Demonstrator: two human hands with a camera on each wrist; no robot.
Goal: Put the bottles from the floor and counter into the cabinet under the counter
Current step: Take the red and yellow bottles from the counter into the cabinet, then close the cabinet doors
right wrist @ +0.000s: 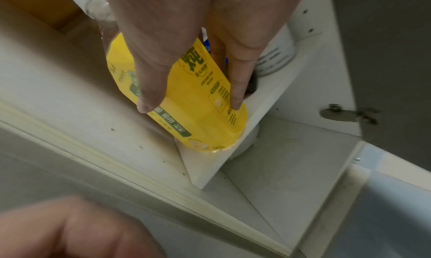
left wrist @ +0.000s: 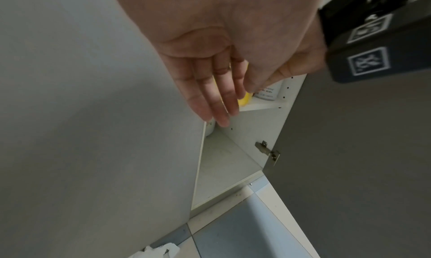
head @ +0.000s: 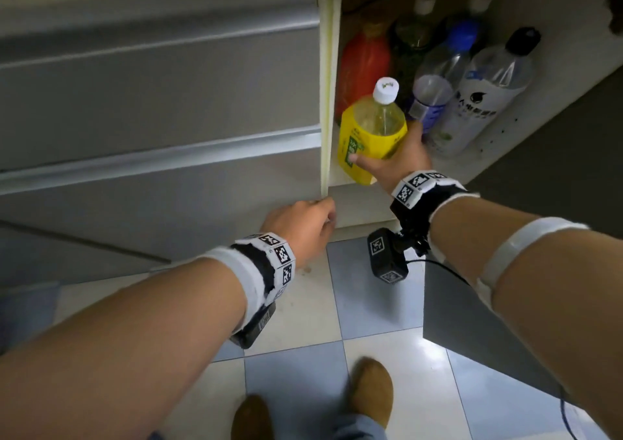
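Dim, blurry, wide-angle edge distortion

White wristbands [head: 236, 271], tan shoes [head: 371, 389]

**Yellow bottle at the shelf's front edge**

The yellow bottle [head: 371, 132] has a white cap and a yellow label with green print, pale liquid showing near the neck. It's tilted a bit, its base at the front left corner of the cabinet [head: 526, 102] shelf, right by the left wall. Behind it stand more bottles: a red bottle [head: 362, 65], a dark green bottle [head: 409, 41], a blue-capped bottle [head: 448, 62], and a black-capped bottle [head: 488, 85] with a white label, all upright and packed close together.
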